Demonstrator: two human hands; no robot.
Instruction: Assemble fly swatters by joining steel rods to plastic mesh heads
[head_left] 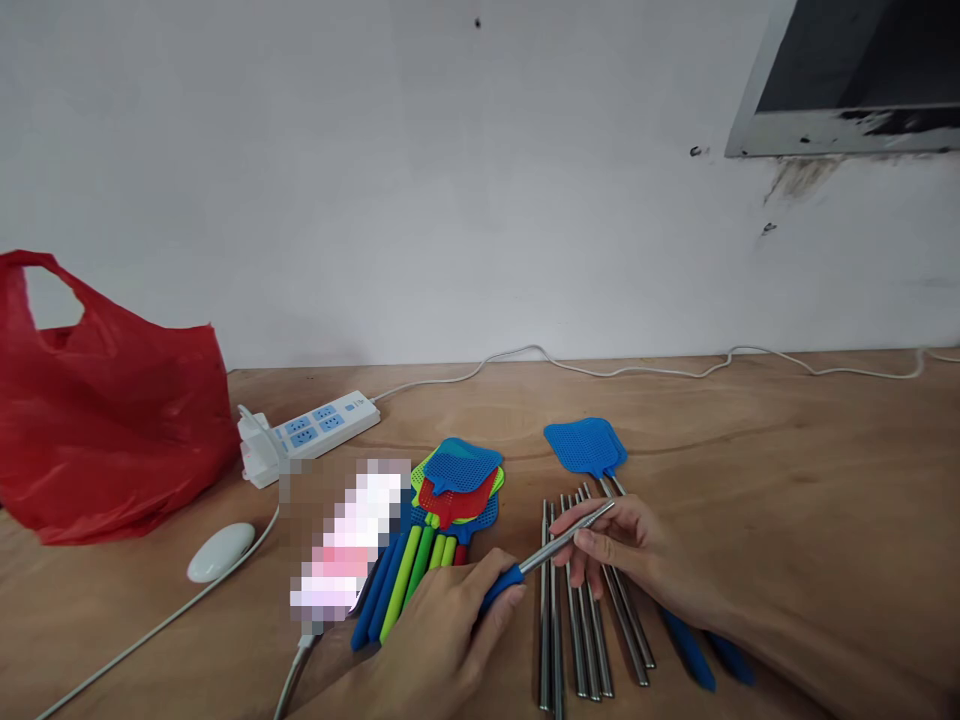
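My left hand (442,625) is closed around the blue grip (501,588) of a fly swatter handle. From this grip a silver metal rod (559,545) slants up to the right, and the fingers of my right hand (630,545) pinch it near its far end. Several loose metal rods (581,640) lie side by side beneath my right hand. Just beyond that hand are blue fly swatter heads (585,445), and blue grips (690,650) lie under my right forearm. Left of the rods sit stacked swatter heads (461,468) in blue, red and yellow-green, with coloured grips (401,582) below them.
A phone (352,540), pixelated and lit, lies left of the coloured grips with a cable plugged in. Behind it is a white power strip (330,425). A white mouse-shaped object (221,552) and a red plastic bag (112,420) are at the left. A thin cable (622,373) runs along the wall.
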